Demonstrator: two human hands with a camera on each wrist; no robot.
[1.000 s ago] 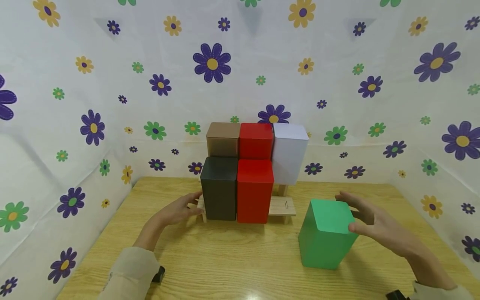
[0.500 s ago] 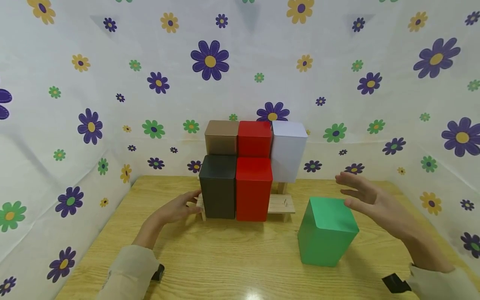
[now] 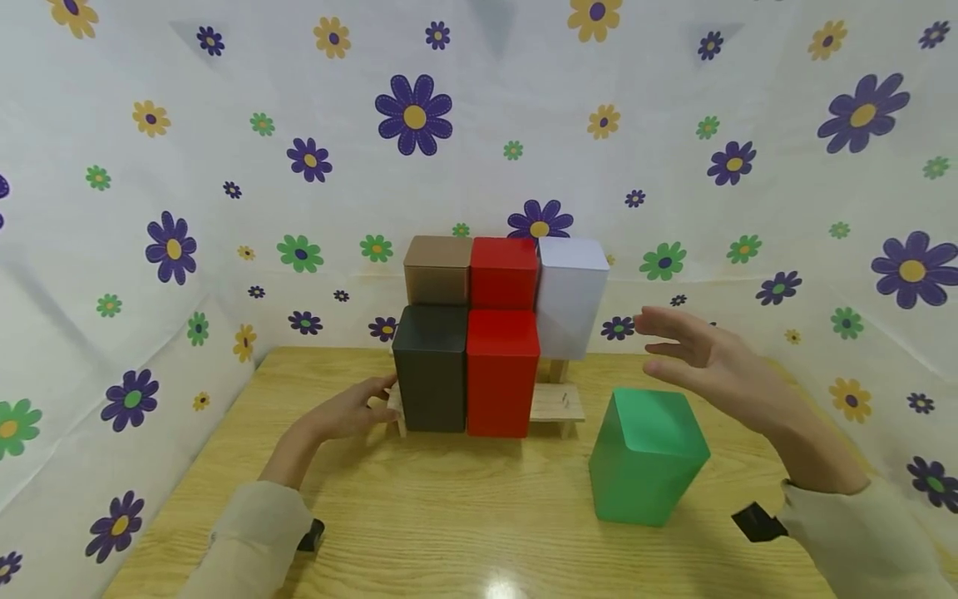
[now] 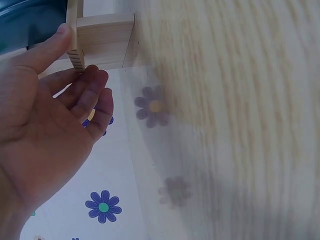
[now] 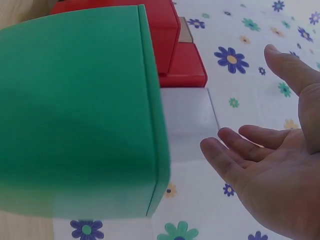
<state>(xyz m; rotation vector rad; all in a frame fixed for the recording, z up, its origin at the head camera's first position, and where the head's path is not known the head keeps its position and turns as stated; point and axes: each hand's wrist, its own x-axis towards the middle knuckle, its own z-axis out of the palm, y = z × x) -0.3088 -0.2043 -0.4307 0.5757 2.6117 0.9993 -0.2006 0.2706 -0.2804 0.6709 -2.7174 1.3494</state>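
Note:
A small two-level wooden stand (image 3: 557, 403) holds several boxes. On its lower step are a black box (image 3: 431, 374) and a red box (image 3: 500, 378); behind them, higher up, sit a brown box (image 3: 438, 270), another red box (image 3: 503, 270) and a white box (image 3: 570, 301). My left hand (image 3: 346, 413) grips the left end of the lower step, its thumb and fingers on either side of the board (image 4: 102, 37) in the left wrist view. On the table at right stands a green box (image 3: 649, 459). Beyond and above it, touching nothing, my right hand (image 3: 722, 378) has its fingers extended.
The wood-grain table (image 3: 449, 507) extends in front of the stand. A white flower-patterned sheet (image 3: 314, 225) encloses the back and both sides. To the right of the front red box, a bare stretch of the lower step shows.
My right hand has let go of the green box and moved up and leftward, away from it. The green box stays where it was. My left hand keeps its grip on the stand.

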